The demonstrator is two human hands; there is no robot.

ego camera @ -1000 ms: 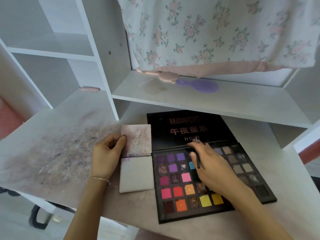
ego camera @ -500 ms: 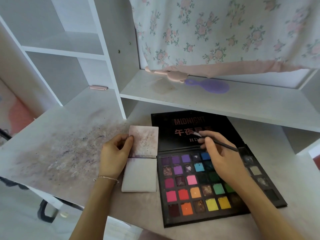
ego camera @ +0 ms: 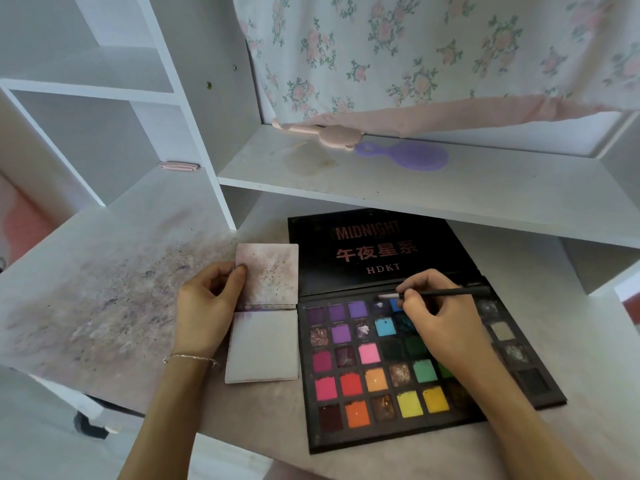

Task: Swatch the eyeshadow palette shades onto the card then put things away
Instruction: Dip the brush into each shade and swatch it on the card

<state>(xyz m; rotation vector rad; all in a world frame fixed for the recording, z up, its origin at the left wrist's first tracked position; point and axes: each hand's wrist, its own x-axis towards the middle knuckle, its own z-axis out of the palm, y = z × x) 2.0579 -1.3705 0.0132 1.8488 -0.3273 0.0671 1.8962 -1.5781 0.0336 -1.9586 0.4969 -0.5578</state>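
Observation:
An open black eyeshadow palette (ego camera: 363, 427) with several coloured pans lies on the desk, its lid (ego camera: 374, 254) flat behind it. To its left lies a small white card pad (ego camera: 265, 344), opened, its upper leaf stained pink and purple. My left hand (ego camera: 204, 306) holds the pad's left edge, thumb on the upper leaf. My right hand (ego camera: 440, 320) pinches a thin black brush (ego camera: 446, 292), its pale tip over the top row of pans near the blue shade. My right hand hides several pans.
The white desk (ego camera: 104, 306) is smeared with purple powder left of the pad. A shelf (ego camera: 415, 192) above the palette carries a purple hand mirror (ego camera: 412, 155) and a pink one (ego camera: 329, 133). A floral cloth (ego camera: 433, 53) hangs behind. A pink clip (ego camera: 179, 166) lies at the back left.
My right hand lifted off the pans, raised the brush over the lid, then brought its tip down to the top row near the blue pan. My left hand stayed on the pad.

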